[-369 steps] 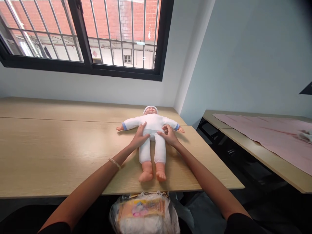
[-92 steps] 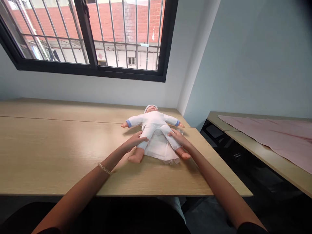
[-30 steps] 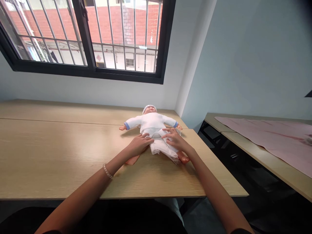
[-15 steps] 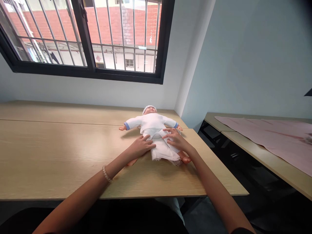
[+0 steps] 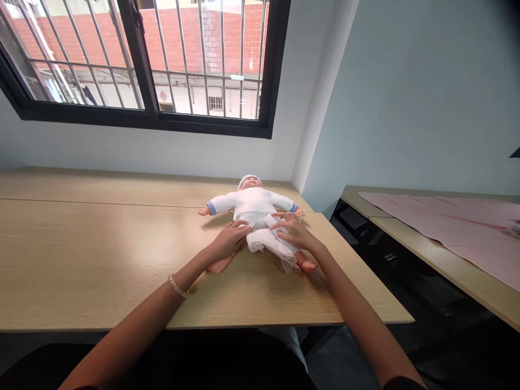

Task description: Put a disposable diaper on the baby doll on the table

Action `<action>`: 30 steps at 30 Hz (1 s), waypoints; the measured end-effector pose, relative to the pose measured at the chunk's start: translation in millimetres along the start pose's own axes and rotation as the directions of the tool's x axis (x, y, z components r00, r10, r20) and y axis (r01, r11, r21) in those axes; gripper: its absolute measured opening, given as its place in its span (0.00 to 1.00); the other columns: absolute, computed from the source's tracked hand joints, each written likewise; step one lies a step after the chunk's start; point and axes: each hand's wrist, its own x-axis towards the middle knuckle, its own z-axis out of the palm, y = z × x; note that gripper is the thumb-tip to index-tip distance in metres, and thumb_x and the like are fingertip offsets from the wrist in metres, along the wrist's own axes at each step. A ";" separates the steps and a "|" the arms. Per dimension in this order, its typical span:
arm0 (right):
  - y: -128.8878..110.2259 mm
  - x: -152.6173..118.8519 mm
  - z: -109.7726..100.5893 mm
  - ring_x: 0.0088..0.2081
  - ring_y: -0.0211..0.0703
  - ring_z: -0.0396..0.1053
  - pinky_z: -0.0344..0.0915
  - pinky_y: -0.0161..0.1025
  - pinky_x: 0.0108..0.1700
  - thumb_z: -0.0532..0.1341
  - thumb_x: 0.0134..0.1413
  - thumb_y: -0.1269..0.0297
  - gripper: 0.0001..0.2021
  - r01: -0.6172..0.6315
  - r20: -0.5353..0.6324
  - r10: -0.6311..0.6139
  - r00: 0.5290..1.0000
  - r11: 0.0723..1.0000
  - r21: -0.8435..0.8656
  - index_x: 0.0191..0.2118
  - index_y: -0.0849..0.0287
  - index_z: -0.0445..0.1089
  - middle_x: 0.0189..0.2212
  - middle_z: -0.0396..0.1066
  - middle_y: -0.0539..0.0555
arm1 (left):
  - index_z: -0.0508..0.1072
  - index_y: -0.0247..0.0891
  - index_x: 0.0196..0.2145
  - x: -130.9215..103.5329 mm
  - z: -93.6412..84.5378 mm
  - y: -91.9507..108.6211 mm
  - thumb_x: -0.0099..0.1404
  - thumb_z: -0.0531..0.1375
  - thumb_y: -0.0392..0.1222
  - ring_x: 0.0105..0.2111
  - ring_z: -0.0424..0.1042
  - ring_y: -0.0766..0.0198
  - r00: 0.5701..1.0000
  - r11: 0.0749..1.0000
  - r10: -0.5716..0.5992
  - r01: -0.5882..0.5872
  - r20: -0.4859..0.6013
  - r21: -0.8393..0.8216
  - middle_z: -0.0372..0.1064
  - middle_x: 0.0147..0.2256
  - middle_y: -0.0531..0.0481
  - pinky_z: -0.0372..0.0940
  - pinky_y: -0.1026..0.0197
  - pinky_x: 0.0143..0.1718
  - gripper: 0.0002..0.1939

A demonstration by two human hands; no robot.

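A baby doll (image 5: 254,201) in a white top with blue cuffs and a cap lies on its back on the wooden table (image 5: 101,260), head toward the window. White cloth (image 5: 268,242) is bunched between its legs. My left hand (image 5: 231,238) touches the cloth at the doll's hip on the left side, its fingers close together and the fingertips partly hidden. My right hand (image 5: 293,230) rests on the white cloth over the other leg, fingers spread. Both bare feet of the doll stick out below my hands.
A second table (image 5: 382,216) on the right carries a pink cloth (image 5: 442,227). Behind the doll are a wall and a barred window (image 5: 203,65). The near table edge runs below my forearms.
My left hand has shifted slightly left and up. The lower end of the white cloth has drawn up and bunched, baring more of the doll's leg on the left. My right hand has hardly moved.
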 end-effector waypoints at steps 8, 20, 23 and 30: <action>-20.8 -3.9 -9.4 0.66 0.58 0.54 0.56 0.62 0.64 0.56 0.67 0.48 0.16 -0.115 0.068 0.115 0.991 0.993 -0.008 0.48 0.42 0.79 0.65 0.59 0.50 | 0.66 0.37 0.33 5.6 1.5 -13.6 0.71 0.48 0.35 0.42 0.66 0.59 0.981 0.939 -0.191 0.172 -0.035 -0.297 0.65 0.36 0.47 0.65 0.59 0.44 0.11; -17.0 -1.8 -3.7 0.61 0.55 0.63 0.57 0.59 0.63 0.60 0.65 0.55 0.10 -0.010 -0.047 0.005 0.999 0.994 -0.106 0.42 0.45 0.80 0.61 0.65 0.52 | 0.67 0.39 0.34 -4.1 -8.4 12.4 0.72 0.48 0.32 0.45 0.67 0.56 0.997 0.995 -0.076 0.075 -0.029 -0.059 0.70 0.38 0.49 0.58 0.56 0.45 0.12; -14.6 -0.8 -3.3 0.60 0.54 0.65 0.59 0.58 0.62 0.65 0.60 0.60 0.06 -0.005 -0.069 -0.002 0.998 0.996 -0.092 0.40 0.46 0.80 0.59 0.66 0.53 | 0.68 0.40 0.35 -3.4 -8.4 14.0 0.73 0.48 0.32 0.45 0.66 0.56 0.999 1.000 -0.012 0.012 -0.032 -0.010 0.71 0.39 0.49 0.58 0.55 0.45 0.12; -14.9 1.2 -7.7 0.61 0.56 0.64 0.56 0.61 0.62 0.65 0.54 0.70 0.08 -0.037 -0.060 0.033 0.998 0.997 -0.063 0.37 0.49 0.80 0.60 0.66 0.54 | 0.69 0.41 0.37 -2.7 -6.3 14.1 0.74 0.47 0.35 0.44 0.65 0.54 1.000 0.999 0.018 -0.019 -0.016 -0.028 0.70 0.37 0.47 0.60 0.53 0.46 0.13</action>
